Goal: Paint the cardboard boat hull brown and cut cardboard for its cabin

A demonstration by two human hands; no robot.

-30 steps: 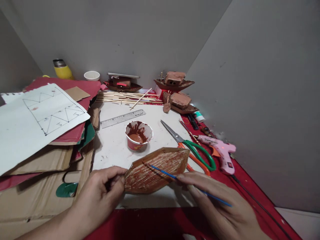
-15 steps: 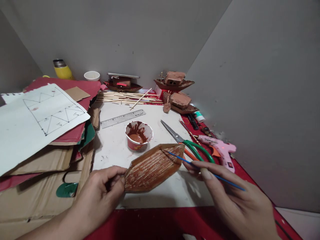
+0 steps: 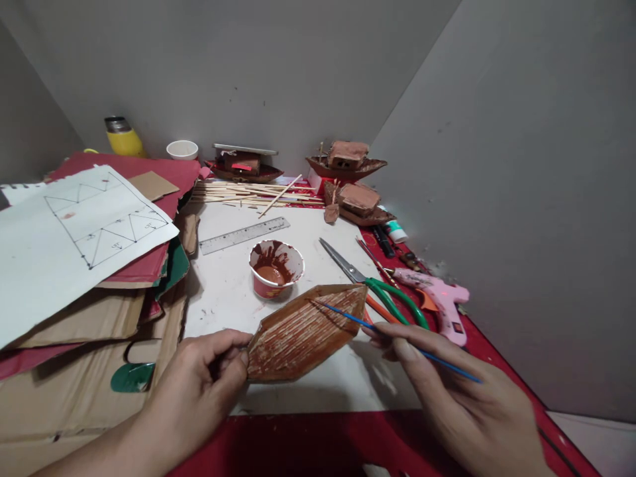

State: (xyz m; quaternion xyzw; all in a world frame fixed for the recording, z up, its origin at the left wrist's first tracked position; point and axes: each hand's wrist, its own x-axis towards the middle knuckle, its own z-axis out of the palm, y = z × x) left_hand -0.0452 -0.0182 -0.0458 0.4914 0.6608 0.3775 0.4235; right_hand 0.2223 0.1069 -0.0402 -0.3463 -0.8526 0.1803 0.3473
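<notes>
A small brown boat model (image 3: 305, 338), its inside lined with streaky, partly painted strips, is tilted toward me. My left hand (image 3: 203, 377) pinches its left tip between thumb and fingers. In my right hand (image 3: 447, 384) is a thin blue paintbrush (image 3: 350, 318), held like a pen. The brush tip touches the strips near the boat's upper edge. Just beyond the boat stands a paper cup (image 3: 276, 268) with brown paint inside and smeared on its walls. Green-handled scissors (image 3: 370, 281) lie behind my right fingers, partly covered by them.
A clear ruler (image 3: 244, 236) and wooden sticks (image 3: 248, 194) lie behind the cup. Finished-looking boats (image 3: 346, 162) stand at the back. A pink glue gun (image 3: 437, 298) is on the right. Stacked cardboard (image 3: 99, 321) and a drawn sheet (image 3: 54, 278) fill the left; a yellow bottle (image 3: 123, 140) stands behind.
My right hand has shifted slightly left, and the brush tip has slid left along the strips. The left hand and the boat stay almost still.
</notes>
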